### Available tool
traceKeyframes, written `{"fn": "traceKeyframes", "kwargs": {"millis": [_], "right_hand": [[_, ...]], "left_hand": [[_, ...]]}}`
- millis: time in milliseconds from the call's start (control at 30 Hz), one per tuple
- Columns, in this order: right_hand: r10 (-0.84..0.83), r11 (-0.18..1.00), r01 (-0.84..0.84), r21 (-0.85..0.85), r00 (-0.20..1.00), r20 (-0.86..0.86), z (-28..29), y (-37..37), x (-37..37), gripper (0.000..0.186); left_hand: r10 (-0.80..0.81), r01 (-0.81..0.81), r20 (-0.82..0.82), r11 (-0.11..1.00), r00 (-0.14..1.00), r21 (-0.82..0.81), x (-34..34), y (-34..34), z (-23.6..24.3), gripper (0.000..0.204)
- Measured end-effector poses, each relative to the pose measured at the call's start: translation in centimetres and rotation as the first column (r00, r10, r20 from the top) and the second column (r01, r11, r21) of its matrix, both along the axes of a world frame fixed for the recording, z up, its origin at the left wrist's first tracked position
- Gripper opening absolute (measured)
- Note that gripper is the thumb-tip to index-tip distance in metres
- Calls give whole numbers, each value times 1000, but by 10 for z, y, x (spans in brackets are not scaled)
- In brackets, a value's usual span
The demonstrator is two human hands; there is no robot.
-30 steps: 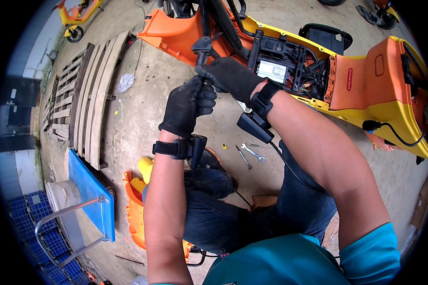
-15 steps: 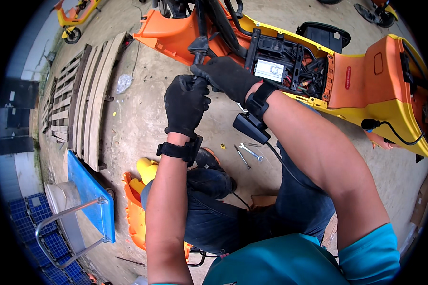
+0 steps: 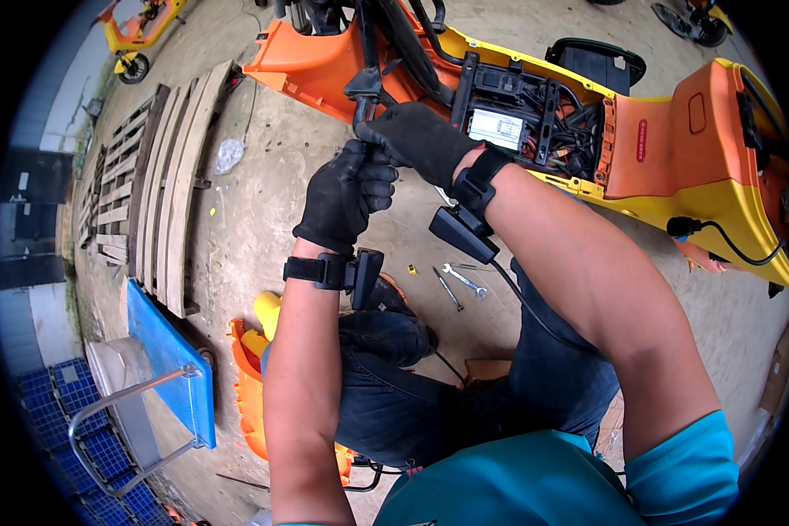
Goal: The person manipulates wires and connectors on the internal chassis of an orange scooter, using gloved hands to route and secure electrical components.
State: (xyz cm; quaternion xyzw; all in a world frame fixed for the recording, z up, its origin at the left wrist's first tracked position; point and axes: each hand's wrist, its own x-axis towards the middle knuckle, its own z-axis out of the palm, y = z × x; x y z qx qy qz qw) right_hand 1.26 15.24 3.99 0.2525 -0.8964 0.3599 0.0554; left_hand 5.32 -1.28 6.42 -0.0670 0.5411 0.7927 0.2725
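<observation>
Both my hands wear black gloves and meet at the lower end of a black tube (image 3: 367, 44) on the orange and yellow scooter (image 3: 622, 202). Below the tube's wider collar (image 3: 363, 85), my right hand (image 3: 419, 145) is closed around the narrower dark shaft (image 3: 366, 110). My left hand (image 3: 337, 197) is just under it, fingers curled and thumb up against the right hand. What lies inside the left fingers is hidden. To the right, the scooter's open body shows a silver box (image 3: 497, 129) with a white label and bundled wires (image 3: 570, 136).
Wrenches (image 3: 465, 280) and a thin rod-like tool (image 3: 448, 289) lie on the concrete floor near my knees. Wooden pallets (image 3: 171, 193) and a blue cart (image 3: 171, 359) stand at left. An orange panel (image 3: 250, 394) lies beside my left leg. A cable (image 3: 530, 307) hangs from my right wrist device.
My left hand has turned at the wrist and shifted slightly down, its thumb now raised and its wrist device swung to the right. The right hand keeps its grip with little movement.
</observation>
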Motion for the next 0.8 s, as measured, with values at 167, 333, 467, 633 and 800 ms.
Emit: {"fn": "traceKeyframes", "kwargs": {"millis": [167, 333, 467, 633, 800], "right_hand": [[34, 983, -13, 182, 993, -115, -1, 3, 0, 25], [-28, 993, 11, 117, 989, 144, 17, -3, 9, 27], [-27, 998, 43, -43, 942, 335, 17, -1, 6, 28], [-25, 998, 18, 53, 991, 134, 5, 3, 4, 23], [-26, 999, 25, 32, 999, 27, -3, 2, 1, 26]], "left_hand": [[101, -140, -141, 941, 985, -309, 5, 13, 9, 23], [47, -318, -423, 736, 905, -598, 12, 26, 13, 21], [-138, -399, -584, 605, 800, -689, 12, 25, 8, 21], [-60, 16, -110, 929, 992, -369, 9, 13, 27, 28], [-111, 115, 38, 982, 993, -149, 5, 0, 22, 34]]}}
